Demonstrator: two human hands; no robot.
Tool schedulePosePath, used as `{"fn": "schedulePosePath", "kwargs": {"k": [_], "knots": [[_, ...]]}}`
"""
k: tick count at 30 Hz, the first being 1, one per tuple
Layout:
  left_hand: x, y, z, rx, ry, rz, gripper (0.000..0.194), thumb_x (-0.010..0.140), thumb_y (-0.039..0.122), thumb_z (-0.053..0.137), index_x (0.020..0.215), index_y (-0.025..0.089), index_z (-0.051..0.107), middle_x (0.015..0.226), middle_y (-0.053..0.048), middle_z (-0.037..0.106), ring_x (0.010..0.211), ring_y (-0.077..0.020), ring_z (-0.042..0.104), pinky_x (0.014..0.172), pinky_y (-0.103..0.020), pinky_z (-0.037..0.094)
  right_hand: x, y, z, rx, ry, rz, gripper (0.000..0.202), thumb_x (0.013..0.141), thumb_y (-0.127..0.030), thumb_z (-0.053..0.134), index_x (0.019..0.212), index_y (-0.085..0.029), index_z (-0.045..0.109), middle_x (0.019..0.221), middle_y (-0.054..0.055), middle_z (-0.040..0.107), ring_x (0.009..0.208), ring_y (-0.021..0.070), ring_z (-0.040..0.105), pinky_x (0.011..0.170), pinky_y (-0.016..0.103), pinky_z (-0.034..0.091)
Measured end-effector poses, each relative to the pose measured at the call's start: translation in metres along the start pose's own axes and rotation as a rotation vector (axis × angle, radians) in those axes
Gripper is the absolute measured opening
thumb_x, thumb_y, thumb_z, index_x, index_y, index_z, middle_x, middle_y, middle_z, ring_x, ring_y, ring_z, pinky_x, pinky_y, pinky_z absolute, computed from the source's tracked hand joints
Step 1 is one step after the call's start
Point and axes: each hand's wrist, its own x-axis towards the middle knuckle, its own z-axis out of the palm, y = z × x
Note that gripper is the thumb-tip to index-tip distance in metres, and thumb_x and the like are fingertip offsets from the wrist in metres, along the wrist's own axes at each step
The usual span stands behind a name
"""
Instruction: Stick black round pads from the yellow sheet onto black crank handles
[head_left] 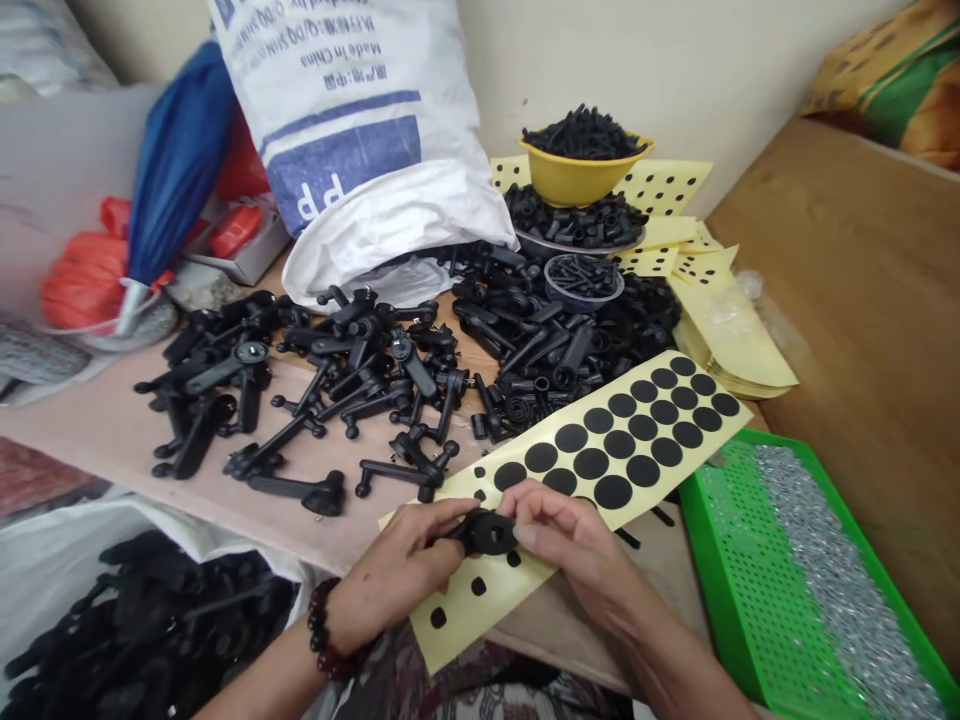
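Between my two hands is a black plastic part, likely a crank handle (491, 534), with a round flat end and a light opening near its centre. My left hand (409, 565) grips its arm with thumb and fingers. At the round end's edge, my right hand (566, 530) has thumb and fingertips pinched together; anything else in that pinch is hidden. Below both hands lies a pale yellow sheet (457, 645) with rows of round black stickers (591, 463). Several sticker spots nearest me show only small black dots.
Black crank handles (360, 370) lie piled behind my hands. A yellow bowl (581, 180) of black pieces and a small clear bowl (584, 283) stand behind. At right is a green basket (739, 560) of small metal parts; a white sack (375, 110) stands at the back.
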Motion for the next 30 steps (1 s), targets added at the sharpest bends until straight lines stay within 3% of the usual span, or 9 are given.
{"fn": "schedulePosePath", "kwargs": {"k": [4,8,17,22,30], "knots": [[-0.0055,0.0038,0.0002,0.015,0.084,0.025,0.04,0.08,0.028,0.05,0.114,0.017,0.068,0.063,0.001,0.061,0.057,-0.0134,0.05,0.056,-0.023,0.041,0.0001,0.0,0.0004,-0.03,0.002,0.001,0.023,0.075,-0.035,0.067,0.063,-0.019,0.056,0.09,0.005,0.057,0.078,0.0171,0.05,0.069,0.027,0.041],[-0.009,0.0048,0.0008,-0.023,0.172,0.027,0.035,0.08,0.033,0.053,0.107,0.019,0.071,0.073,0.0,0.066,0.061,-0.0149,0.054,0.061,-0.025,0.044,0.0008,-0.0009,0.0018,-0.068,0.022,0.002,0.022,0.073,-0.035,0.068,0.062,-0.019,0.057,0.09,0.005,0.057,0.079,0.0179,0.052,0.069,0.028,0.043],[-0.0059,0.0032,0.0002,0.043,0.122,0.042,0.037,0.084,0.033,0.048,0.11,0.017,0.069,0.067,0.001,0.065,0.061,-0.0155,0.055,0.064,-0.026,0.044,0.0019,-0.0021,0.0038,-0.094,0.046,0.006,0.022,0.069,-0.033,0.07,0.059,-0.019,0.057,0.085,0.004,0.057,0.076,0.0176,0.052,0.066,0.029,0.044],[-0.0057,0.0058,0.0003,0.067,0.071,0.051,0.039,0.086,0.033,0.045,0.112,0.015,0.068,0.058,0.003,0.059,0.056,-0.0146,0.052,0.058,-0.024,0.041,0.0024,-0.0029,0.0028,-0.11,0.023,-0.001,0.02,0.07,-0.032,0.068,0.06,-0.019,0.057,0.085,0.004,0.055,0.076,0.0171,0.052,0.066,0.028,0.043],[-0.0075,0.0073,0.0015,0.02,0.133,0.118,0.032,0.084,0.033,0.05,0.101,0.019,0.072,0.06,0.001,0.061,0.054,-0.0146,0.051,0.056,-0.024,0.041,0.0033,-0.0039,0.002,-0.063,0.019,0.024,0.02,0.07,-0.032,0.068,0.061,-0.019,0.056,0.082,0.003,0.055,0.075,0.0163,0.05,0.066,0.028,0.041]]}}
